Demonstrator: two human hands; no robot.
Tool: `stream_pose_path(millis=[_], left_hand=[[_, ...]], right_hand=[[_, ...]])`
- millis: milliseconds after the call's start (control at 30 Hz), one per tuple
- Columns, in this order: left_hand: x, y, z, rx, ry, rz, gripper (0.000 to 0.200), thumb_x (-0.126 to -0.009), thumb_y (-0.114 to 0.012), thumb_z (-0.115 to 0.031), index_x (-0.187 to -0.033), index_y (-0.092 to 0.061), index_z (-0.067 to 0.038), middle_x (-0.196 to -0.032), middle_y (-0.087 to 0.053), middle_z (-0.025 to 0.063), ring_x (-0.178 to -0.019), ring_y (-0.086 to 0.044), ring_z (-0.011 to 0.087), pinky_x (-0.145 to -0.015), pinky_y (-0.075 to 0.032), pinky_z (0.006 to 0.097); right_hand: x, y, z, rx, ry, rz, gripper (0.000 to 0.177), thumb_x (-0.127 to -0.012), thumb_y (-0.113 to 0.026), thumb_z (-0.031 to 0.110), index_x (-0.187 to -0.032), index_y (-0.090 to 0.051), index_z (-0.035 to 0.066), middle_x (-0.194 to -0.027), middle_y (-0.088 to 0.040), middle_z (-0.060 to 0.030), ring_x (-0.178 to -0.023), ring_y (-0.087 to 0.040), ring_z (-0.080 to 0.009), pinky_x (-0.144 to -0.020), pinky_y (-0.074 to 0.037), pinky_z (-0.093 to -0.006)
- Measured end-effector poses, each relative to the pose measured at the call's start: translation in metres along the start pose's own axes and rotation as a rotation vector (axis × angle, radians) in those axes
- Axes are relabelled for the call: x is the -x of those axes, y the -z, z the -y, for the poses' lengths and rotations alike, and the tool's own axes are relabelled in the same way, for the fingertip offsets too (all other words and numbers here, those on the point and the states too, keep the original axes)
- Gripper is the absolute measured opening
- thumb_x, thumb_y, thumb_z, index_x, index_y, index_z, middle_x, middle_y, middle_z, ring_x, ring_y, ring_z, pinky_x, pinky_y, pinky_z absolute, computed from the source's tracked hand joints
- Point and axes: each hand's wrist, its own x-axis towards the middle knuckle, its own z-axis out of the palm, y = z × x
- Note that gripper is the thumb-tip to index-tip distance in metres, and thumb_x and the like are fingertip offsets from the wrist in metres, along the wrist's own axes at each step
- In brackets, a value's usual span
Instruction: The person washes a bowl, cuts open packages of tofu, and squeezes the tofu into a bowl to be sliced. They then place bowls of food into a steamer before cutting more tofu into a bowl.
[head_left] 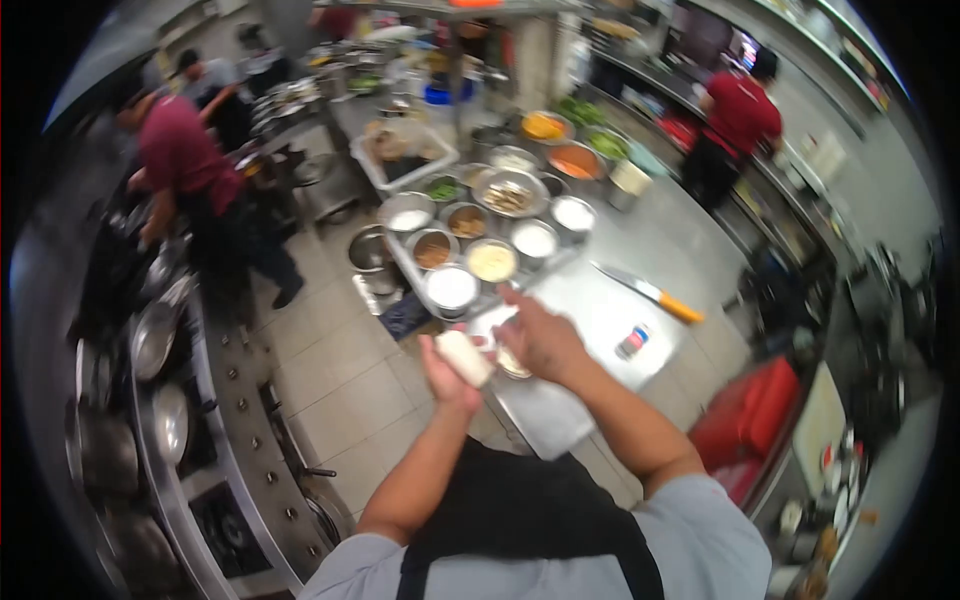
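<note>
My left hand point(447, 378) is wrapped round a smooth, pale cream block point(464, 358) with rounded edges, whose exact kind I cannot make out. My right hand point(541, 338) is just to its right, with a finger stretched toward the bowls and nothing visible in its grasp; motion blurs it a little. A small round dish point(513, 364) on the steel table point(545, 410) is partly hidden under this hand. Nearest beyond the hands stand a bowl of white food point(451, 288) and a bowl of pale yellow food point(492, 261).
Several more bowls surround a bowl of sliced food point(508, 192). A knife with an orange handle point(678, 306) and a small labelled item point(633, 342) lie on the table. Stoves point(240, 430) line the left. One person point(190, 150) works left, another point(742, 118) right. A red chair-like object point(745, 420) stands right.
</note>
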Motion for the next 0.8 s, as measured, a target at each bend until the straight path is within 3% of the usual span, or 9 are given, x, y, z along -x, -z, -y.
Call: stream_pose_path(millis=[67,133,200,333,367,467,600,700,800], left_hand=[[0.003,0.003,0.004,-0.025,0.026,-0.02,0.066,-0.092,-0.025,-0.067,-0.115,-0.053,-0.012,-0.088,-0.062,0.0124,-0.068,-0.061,0.0312,-0.06,-0.05,0.0534],[0.007,-0.002,0.008,-0.054,-0.007,-0.043,0.066,-0.092,-0.024,-0.065,-0.115,-0.053,-0.011,-0.086,-0.061,0.0115,-0.066,-0.06,0.0294,-0.061,-0.048,0.0523],[0.009,-0.011,0.013,-0.073,-0.013,-0.068,0.066,-0.093,-0.024,-0.065,-0.116,-0.052,-0.01,-0.085,-0.06,0.0113,-0.065,-0.058,0.0295,-0.062,-0.047,0.0518],[0.003,-0.033,0.033,-0.107,-0.023,-0.013,0.071,-0.093,-0.023,-0.066,-0.119,-0.049,-0.005,-0.085,-0.06,0.0138,-0.069,-0.06,0.0312,-0.062,-0.048,0.0504],[-0.001,-0.039,0.039,-0.118,-0.004,-0.018,0.071,-0.093,-0.023,-0.066,-0.118,-0.049,-0.005,-0.084,-0.06,0.0137,-0.069,-0.06,0.0311,-0.063,-0.048,0.0502],[-0.015,-0.041,0.057,-0.086,0.036,-0.02,0.072,-0.092,-0.026,-0.067,-0.117,-0.05,-0.005,-0.086,-0.061,0.0136,-0.07,-0.061,0.0319,-0.066,-0.05,0.0503],[-0.031,-0.033,0.073,-0.045,0.057,-0.075,0.073,-0.091,-0.025,-0.069,-0.113,-0.054,-0.005,-0.086,-0.062,0.014,-0.07,-0.062,0.0322,-0.065,-0.051,0.0491],[-0.035,-0.041,0.075,-0.081,0.0,-0.144,0.07,-0.094,-0.023,-0.065,-0.112,-0.055,-0.006,-0.084,-0.061,0.0138,-0.069,-0.061,0.0317,-0.066,-0.05,0.0473],[-0.045,-0.047,0.077,-0.092,-0.027,-0.186,0.065,-0.096,-0.021,-0.06,-0.109,-0.055,-0.005,-0.081,-0.06,0.0135,-0.066,-0.059,0.0307,-0.065,-0.049,0.0461]], right_hand=[[-0.001,0.019,-0.11,-0.01,0.087,-0.426,0.054,-0.084,-0.067,0.017,-0.132,-0.044,0.014,-0.109,-0.063,-0.0134,-0.09,-0.064,-0.03,-0.076,-0.052,-0.0411],[0.014,0.074,-0.196,0.122,-0.22,-0.604,0.04,-0.083,-0.064,0.008,-0.119,-0.047,0.01,-0.109,-0.062,-0.0174,-0.094,-0.062,-0.0363,-0.081,-0.05,-0.0401],[0.027,0.101,-0.275,0.311,-0.524,-0.551,0.042,-0.079,-0.056,0.0,-0.12,-0.046,0.003,-0.111,-0.059,-0.0241,-0.103,-0.057,-0.0425,-0.087,-0.047,-0.0473],[0.023,0.09,-0.385,0.475,-0.441,-0.285,0.043,-0.08,-0.057,0.003,-0.121,-0.044,0.003,-0.112,-0.058,-0.0221,-0.105,-0.057,-0.0391,-0.088,-0.046,-0.0482],[0.02,0.087,-0.393,0.376,-0.42,-0.258,0.047,-0.074,-0.057,-0.001,-0.119,-0.045,0.003,-0.11,-0.058,-0.0241,-0.104,-0.056,-0.0429,-0.09,-0.046,-0.0464],[0.013,0.084,-0.403,0.465,-0.27,-0.207,0.044,-0.075,-0.055,0.002,-0.119,-0.046,0.003,-0.11,-0.059,-0.0236,-0.105,-0.056,-0.0425,-0.091,-0.046,-0.0466],[0.043,0.1,-0.382,0.301,-0.302,-0.262,0.047,-0.084,-0.057,0.017,-0.127,-0.042,0.004,-0.108,-0.061,-0.0232,-0.098,-0.06,-0.0412,-0.083,-0.049,-0.0487],[0.076,0.1,-0.324,0.049,-0.265,-0.374,0.04,-0.093,-0.053,0.027,-0.126,-0.044,0.007,-0.092,-0.065,-0.0227,-0.083,-0.063,-0.0419,-0.073,-0.049,-0.0467],[0.093,0.079,-0.216,-0.191,-0.315,-0.167,0.032,-0.098,-0.047,0.029,-0.119,-0.047,0.004,-0.087,-0.064,-0.0236,-0.078,-0.063,-0.0417,-0.067,-0.049,-0.0448]])
